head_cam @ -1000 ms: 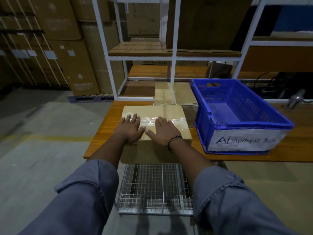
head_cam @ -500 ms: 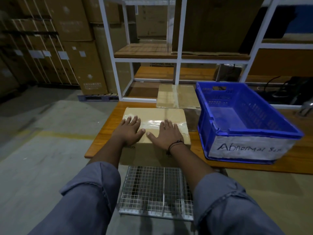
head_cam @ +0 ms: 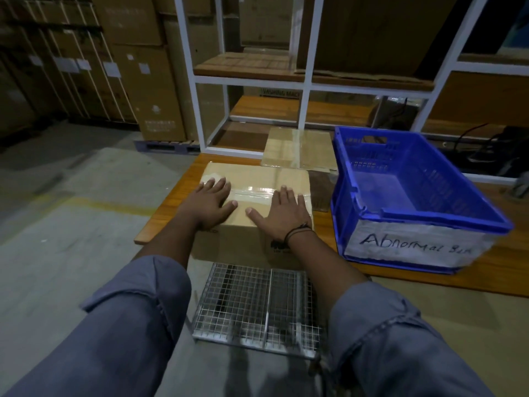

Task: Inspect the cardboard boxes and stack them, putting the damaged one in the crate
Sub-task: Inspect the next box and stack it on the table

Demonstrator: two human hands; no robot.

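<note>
Nearest, below both wrists: wire-mesh rack (head_cam: 257, 305) at floor level. Under the palms: taped cardboard box (head_cam: 257, 176) at the near edge of the wooden table (head_cam: 166, 219). Left hand (head_cam: 210, 200) and right hand (head_cam: 284, 213) flat on the lid, fingers straight and spread, pressing, clasping nothing.

Step judged: inspection of lid and tape seam (head_cam: 252, 191); no damage apparent on top. Next, probably: hands to the sides, lift and turn, then stack or bin.

Beside the right wrist: dark print on the box front, unreadable. Right of the right hand: blue crate (head_cam: 415, 196), hand-lettered "Abnormal", last word unclear. Beyond the fingertips: second taped box (head_cam: 297, 151). Farther: white shelf frame (head_cam: 305, 90); carton (head_cam: 280, 93) printed "WASHING MAC…".
</note>
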